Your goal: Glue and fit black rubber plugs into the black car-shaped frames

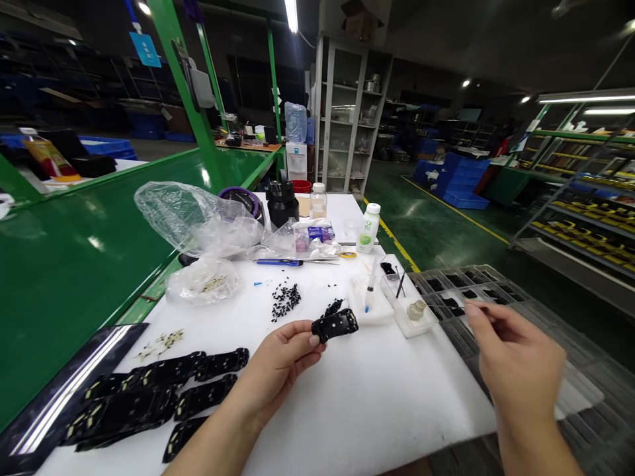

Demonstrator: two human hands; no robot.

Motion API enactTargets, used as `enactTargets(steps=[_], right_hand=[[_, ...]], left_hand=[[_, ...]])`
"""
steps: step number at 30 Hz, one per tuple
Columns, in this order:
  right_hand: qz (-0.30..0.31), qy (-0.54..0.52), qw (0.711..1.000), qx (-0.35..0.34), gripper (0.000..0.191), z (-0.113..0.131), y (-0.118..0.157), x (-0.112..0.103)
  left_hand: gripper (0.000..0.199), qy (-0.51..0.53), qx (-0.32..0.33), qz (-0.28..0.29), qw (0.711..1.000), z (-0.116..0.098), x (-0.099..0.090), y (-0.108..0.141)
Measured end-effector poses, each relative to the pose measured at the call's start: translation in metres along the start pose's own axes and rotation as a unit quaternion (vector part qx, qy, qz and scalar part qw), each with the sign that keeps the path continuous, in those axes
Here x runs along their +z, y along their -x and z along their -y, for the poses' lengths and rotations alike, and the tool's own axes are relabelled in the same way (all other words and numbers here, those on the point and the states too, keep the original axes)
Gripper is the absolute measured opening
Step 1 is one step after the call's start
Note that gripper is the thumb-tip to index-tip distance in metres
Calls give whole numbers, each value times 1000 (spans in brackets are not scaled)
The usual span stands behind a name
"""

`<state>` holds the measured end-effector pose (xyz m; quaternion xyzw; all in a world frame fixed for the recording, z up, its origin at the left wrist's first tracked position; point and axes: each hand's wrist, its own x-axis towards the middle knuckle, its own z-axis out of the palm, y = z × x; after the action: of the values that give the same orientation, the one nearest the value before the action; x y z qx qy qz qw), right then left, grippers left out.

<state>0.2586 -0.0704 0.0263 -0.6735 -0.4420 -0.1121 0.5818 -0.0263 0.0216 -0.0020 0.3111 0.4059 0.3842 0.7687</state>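
My left hand [282,354] pinches a black plastic part [335,325], shaped like a toy car chassis, between thumb and fingers above the white table [372,396]. Just behind that part lies a small heap of tiny black pieces [331,308], with a larger pile of black pieces [286,301] beyond it to the left. My right hand [516,350] is raised past the table's right edge, its fingers curled and the tips close together. Whether anything tiny is between them is hidden. Several similar black chassis [149,396] lie in rows at the front left.
A syringe [370,287] stands on a white foam block [372,307], beside a white tray [417,327]. Farther back are a blue utility knife [278,262], plastic bags [213,225], a white bottle [368,228] and a black flask [282,201]. Compartment trays [476,268] sit at the right.
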Motion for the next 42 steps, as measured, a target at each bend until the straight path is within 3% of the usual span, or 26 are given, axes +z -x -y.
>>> enactTargets(steps=[5, 10, 12, 14, 17, 20, 23, 27, 42], right_hand=[[32, 3, 999, 7, 26, -23, -15, 25], [174, 65, 983, -5, 32, -30, -12, 39], [141, 62, 987, -36, 33, -21, -1, 43], [118, -21, 990, -71, 27, -5, 17, 49], [300, -126, 941, -96, 39, 19, 47, 61], [385, -185, 902, -58, 56, 28, 67, 73], [387, -249, 887, -30, 49, 25, 75, 78], [370, -262, 891, -12, 37, 21, 76, 77], [359, -252, 899, -7, 35, 19, 77, 76]], left_hand=[[20, -35, 12, 5, 999, 1, 2, 2], [25, -44, 16, -5, 999, -1, 3, 2], [26, -51, 16, -9, 999, -1, 3, 2], [25, -66, 18, -7, 998, -1, 4, 2], [22, -99, 23, 9, 995, 1, 4, 2], [21, -126, 25, 9, 992, 2, 3, 1], [21, -138, 17, -2, 990, 1, 4, 2], [26, -143, 10, -14, 990, -1, 9, 5], [29, -119, 5, 24, 993, 3, 3, 2]])
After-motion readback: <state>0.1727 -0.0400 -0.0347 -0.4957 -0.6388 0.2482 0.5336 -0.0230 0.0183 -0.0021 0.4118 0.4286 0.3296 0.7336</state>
